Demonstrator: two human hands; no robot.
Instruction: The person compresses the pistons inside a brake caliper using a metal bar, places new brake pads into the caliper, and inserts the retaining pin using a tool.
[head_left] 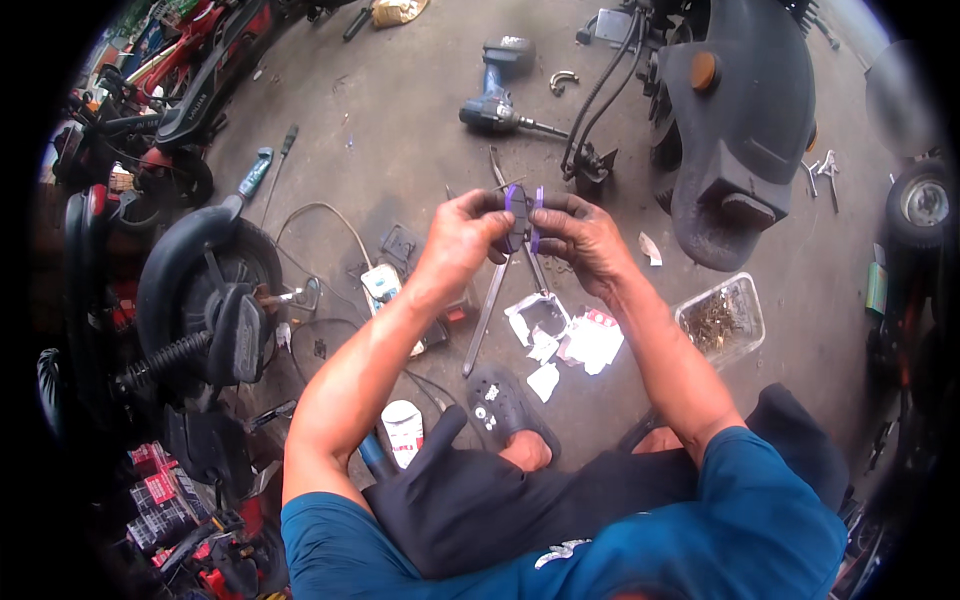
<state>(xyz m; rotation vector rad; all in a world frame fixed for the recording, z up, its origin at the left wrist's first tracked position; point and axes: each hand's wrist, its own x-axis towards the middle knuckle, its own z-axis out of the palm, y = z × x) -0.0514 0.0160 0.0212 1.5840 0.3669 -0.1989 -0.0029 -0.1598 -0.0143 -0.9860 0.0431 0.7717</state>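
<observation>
As a person in a blue short-sleeved shirt (640, 545) works low over a grey floor (400, 130), two bare hands come together near the centre of the frame. The left hand (462, 233) pinches a dark, flat, purple-edged pad (517, 218) between thumb and fingers, while the right hand (585, 238) grips a thin purple-edged plate (538, 222), seen nearly edge-on just beside it. Below the hands, torn white packaging (595, 345) lies near a long silver metal tool (486, 320); a clear rectangular plastic tub (757, 306) of small metal pieces sits right of centre. A blue-and-black cordless power driver (490, 108) lies at upper centre, and a black plastic fender (745, 120) with a round orange reflector (704, 71) fills the upper right. At centre left is a black-tyred wheel (165, 265).
</observation>
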